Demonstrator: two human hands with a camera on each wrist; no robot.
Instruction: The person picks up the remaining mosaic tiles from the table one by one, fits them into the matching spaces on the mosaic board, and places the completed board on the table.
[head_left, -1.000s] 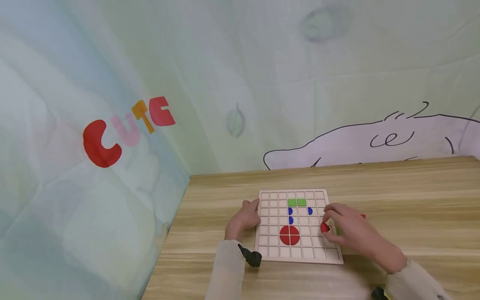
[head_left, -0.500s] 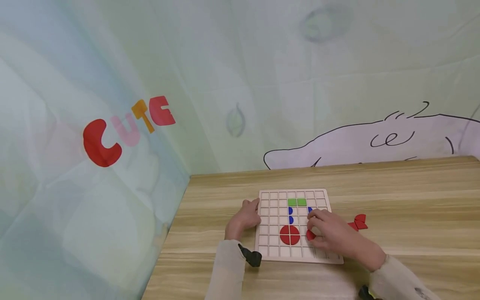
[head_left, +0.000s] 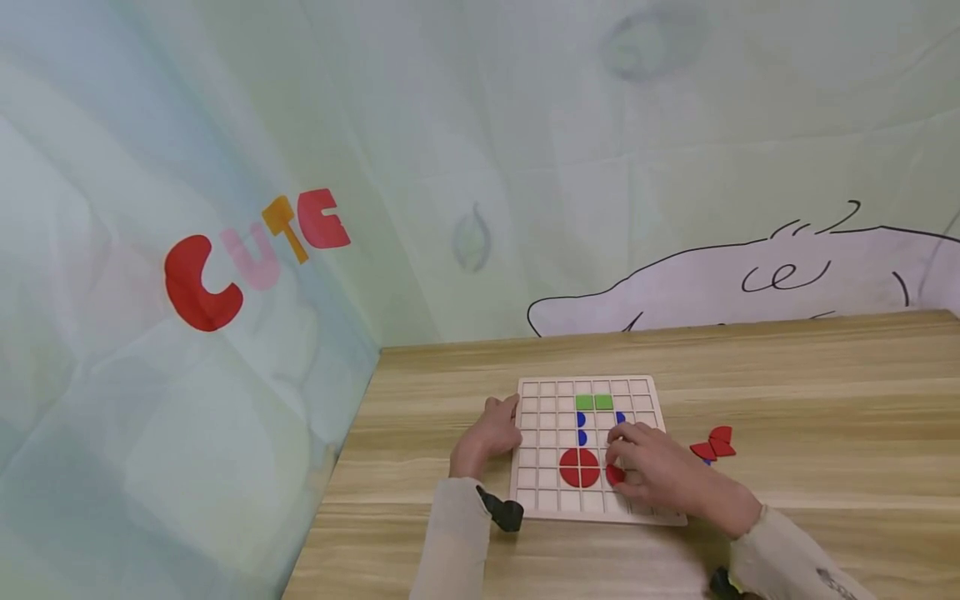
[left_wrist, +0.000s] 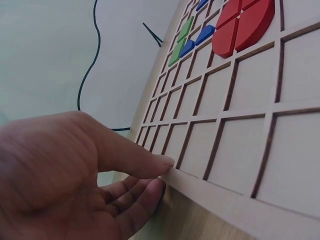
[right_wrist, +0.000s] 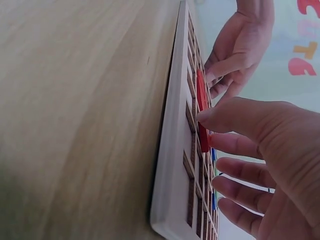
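A pale wooden grid board (head_left: pixel 538 479) lies on the table. My left hand (head_left: pixel 491 436) holds its left edge, thumb (left_wrist: pixel 155 165) on the rim and the other fingers curled against the side. My right hand (head_left: pixel 667 468) is over the board's right half, pinching a red quarter-circle piece (head_left: pixel 614 476) between thumb and index finger, low over the cells. Left of that piece, several red quarter pieces (head_left: pixel 570 477) form a full circle. Farther back sit two green squares (head_left: pixel 585 403) and blue half-circle pieces (head_left: pixel 581 419); the right hand partly covers the cells around it.
Right of the board, loose red quarter pieces (head_left: pixel 722 434) lie close together, a bit of a blue piece (head_left: pixel 707 462) showing beside them. The wooden table (head_left: pixel 840 400) reaches back to a printed cloth backdrop (head_left: pixel 480 125), with another cloth side along the left.
My right hand has moved left from the board's right edge to near the red circle, carrying the red quarter-circle piece and uncovering the loose pieces. The left hand stays put.
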